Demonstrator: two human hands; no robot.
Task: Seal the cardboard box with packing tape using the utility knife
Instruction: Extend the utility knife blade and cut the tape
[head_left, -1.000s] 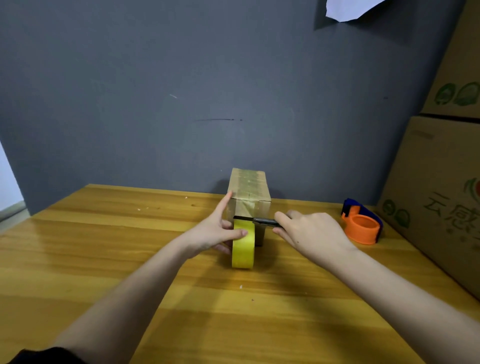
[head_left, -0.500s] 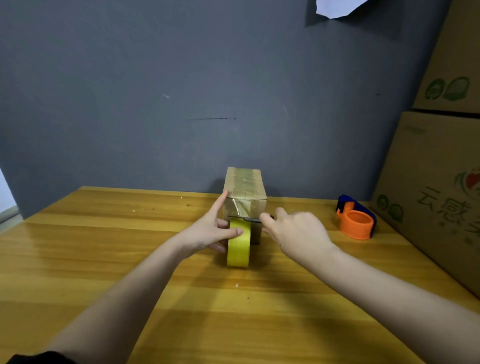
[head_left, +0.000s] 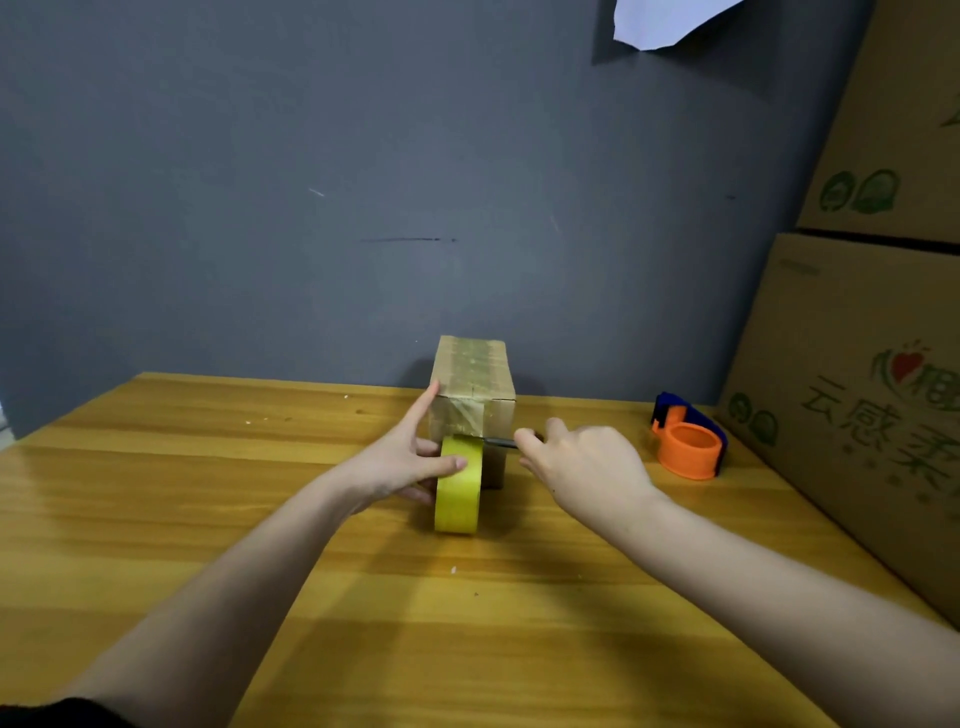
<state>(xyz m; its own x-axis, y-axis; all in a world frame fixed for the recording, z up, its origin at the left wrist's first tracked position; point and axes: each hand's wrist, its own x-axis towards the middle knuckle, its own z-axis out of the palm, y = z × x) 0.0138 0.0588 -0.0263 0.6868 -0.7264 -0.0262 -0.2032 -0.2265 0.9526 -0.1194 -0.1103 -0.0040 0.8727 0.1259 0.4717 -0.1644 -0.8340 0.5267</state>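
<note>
A small cardboard box (head_left: 474, 382) stands on the wooden table (head_left: 208, 493) near the wall, with clear tape over its top and down its near face. A yellow tape roll (head_left: 458, 486) stands on edge right in front of it. My left hand (head_left: 402, 462) grips the roll, thumb on its rim and forefinger stretched up to the box's left top corner. My right hand (head_left: 584, 465) holds a dark utility knife (head_left: 500, 442), its tip at the tape between roll and box.
An orange and blue tape dispenser (head_left: 688, 441) sits on the table to the right. Large printed cardboard cartons (head_left: 857, 389) are stacked along the right edge. A grey wall rises close behind the box.
My right hand has drawn the knife to the right, so less of it crosses the box face. The left hand and the roll have stayed in place.
</note>
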